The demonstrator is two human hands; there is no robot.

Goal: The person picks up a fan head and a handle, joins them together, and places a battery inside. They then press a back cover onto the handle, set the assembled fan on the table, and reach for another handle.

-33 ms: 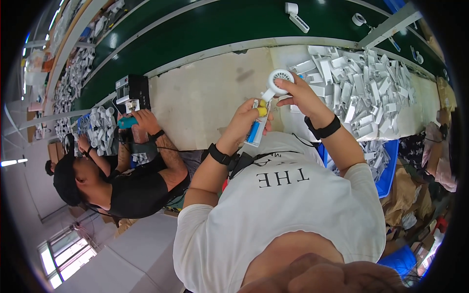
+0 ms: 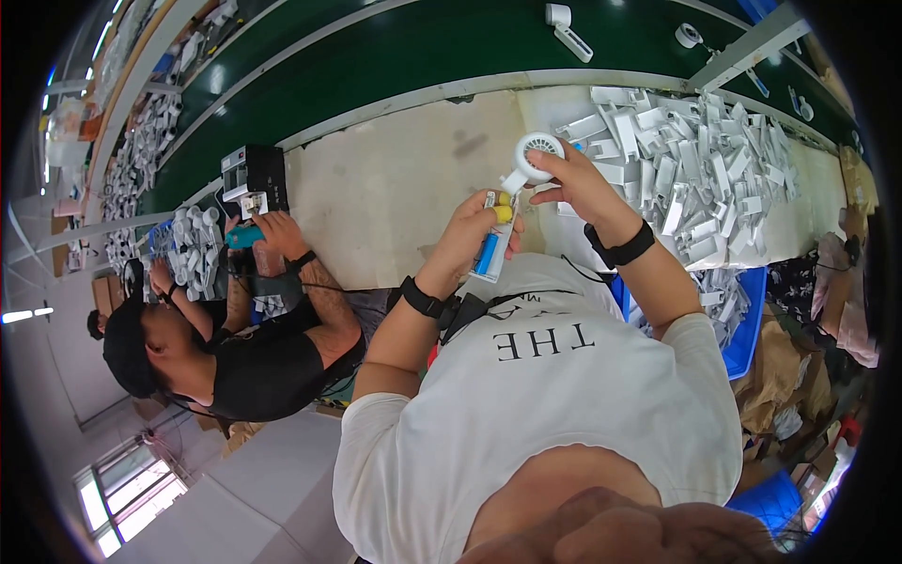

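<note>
A white handheld fan (image 2: 522,165) with a round grille is held between my two hands, above the near edge of the worktable. Closed round its handle is my left hand (image 2: 465,233), which has yellow covers (image 2: 504,213) on fingertips. The handle is open along its face, and a blue cylindrical cell (image 2: 487,250) shows inside it. My right hand (image 2: 584,185) grips the round fan head, thumb over the grille; its other fingers are partly hidden. Thin wires seem to run near the joint of head and handle, too small to make out.
White plastic housings (image 2: 700,174) lie heaped at the right of the table (image 2: 395,169); a blue bin (image 2: 744,324) of parts stands below. A green conveyor (image 2: 423,47) carries fans beyond. At left, a co-worker (image 2: 272,362) holds a teal tool (image 2: 245,236) by a black device (image 2: 266,179).
</note>
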